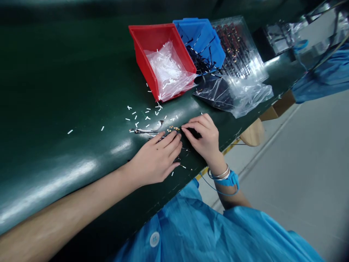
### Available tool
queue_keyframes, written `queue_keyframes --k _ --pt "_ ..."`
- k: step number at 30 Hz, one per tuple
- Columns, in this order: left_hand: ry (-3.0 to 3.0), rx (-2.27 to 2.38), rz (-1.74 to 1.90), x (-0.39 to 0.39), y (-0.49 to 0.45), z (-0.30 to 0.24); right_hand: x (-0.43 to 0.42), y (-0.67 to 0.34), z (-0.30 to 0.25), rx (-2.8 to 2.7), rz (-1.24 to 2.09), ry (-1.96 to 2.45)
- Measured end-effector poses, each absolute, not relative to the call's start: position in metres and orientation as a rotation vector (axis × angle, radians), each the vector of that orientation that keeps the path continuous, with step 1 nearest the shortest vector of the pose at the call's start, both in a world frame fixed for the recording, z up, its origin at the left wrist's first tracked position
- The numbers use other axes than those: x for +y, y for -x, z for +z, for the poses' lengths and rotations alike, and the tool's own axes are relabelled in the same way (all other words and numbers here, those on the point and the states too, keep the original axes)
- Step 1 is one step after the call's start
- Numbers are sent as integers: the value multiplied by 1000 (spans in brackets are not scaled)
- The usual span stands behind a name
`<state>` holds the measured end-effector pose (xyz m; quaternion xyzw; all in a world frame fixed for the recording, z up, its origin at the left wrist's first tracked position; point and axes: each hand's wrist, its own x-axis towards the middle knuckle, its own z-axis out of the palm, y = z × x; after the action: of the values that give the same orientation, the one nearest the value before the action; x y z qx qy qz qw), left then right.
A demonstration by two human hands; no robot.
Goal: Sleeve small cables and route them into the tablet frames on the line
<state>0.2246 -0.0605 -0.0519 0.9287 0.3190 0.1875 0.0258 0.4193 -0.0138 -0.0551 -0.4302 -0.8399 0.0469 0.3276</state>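
Note:
My left hand [156, 158] lies palm down on the green bench, its fingers stretched out over a bunch of thin dark cables that it partly hides. Just beyond its fingertips are several small gold-coloured connector ends [174, 128]. My right hand [203, 136] is beside them, thumb and index finger pinched together; whatever is between the tips is too small to make out. A dark thin cable [148, 131] extends past my left fingers. Small white strips [147, 118] are scattered on the bench beyond both hands.
A red bin [144, 60] holds a plastic bag of white strips. Next to it are a blue bin [218, 49] with black cables, a clear tray [261, 69] of cable parts and a plastic bag [237, 96]. A blue cord runs from my right wristband [231, 179]. The bench edge is near me.

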Motion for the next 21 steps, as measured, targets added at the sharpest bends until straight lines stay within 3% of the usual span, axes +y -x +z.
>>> queue_keyframes --k 21 --pt "-2858 984 595 -61 -225 -54 -40 -419 -55 -2314 -140 1210"
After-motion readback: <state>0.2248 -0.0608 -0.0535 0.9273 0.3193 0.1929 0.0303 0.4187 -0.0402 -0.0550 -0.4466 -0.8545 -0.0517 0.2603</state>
